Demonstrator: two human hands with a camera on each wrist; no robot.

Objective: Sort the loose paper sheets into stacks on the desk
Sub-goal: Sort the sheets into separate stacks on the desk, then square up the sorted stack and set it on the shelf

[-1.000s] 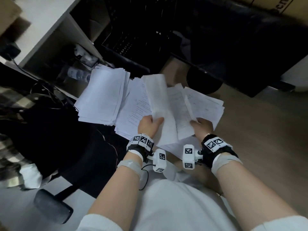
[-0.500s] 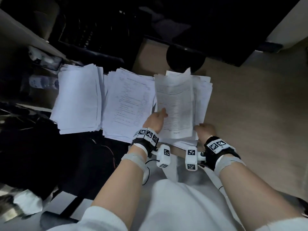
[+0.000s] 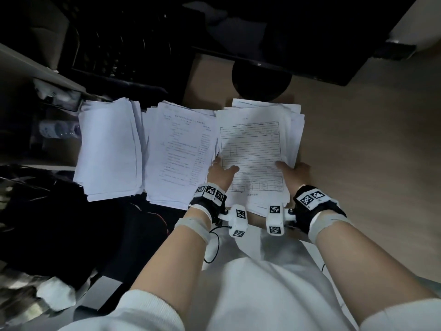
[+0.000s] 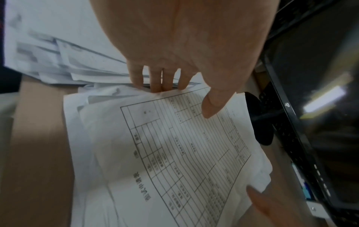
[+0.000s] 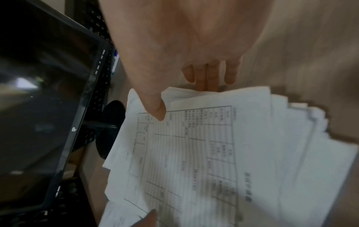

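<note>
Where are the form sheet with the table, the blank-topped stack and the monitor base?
form sheet (image 3: 250,149), head view, middle of its printed table.
blank-topped stack (image 3: 109,149), head view, bare top sheet.
monitor base (image 3: 261,80), head view, middle of the dark round foot.

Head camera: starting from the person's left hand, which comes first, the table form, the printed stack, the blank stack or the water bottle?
From the left hand:
1. Table form, gripped by it.
2. Printed stack, just left.
3. Blank stack, farther left.
4. Water bottle, far left, under the shelf.
</note>
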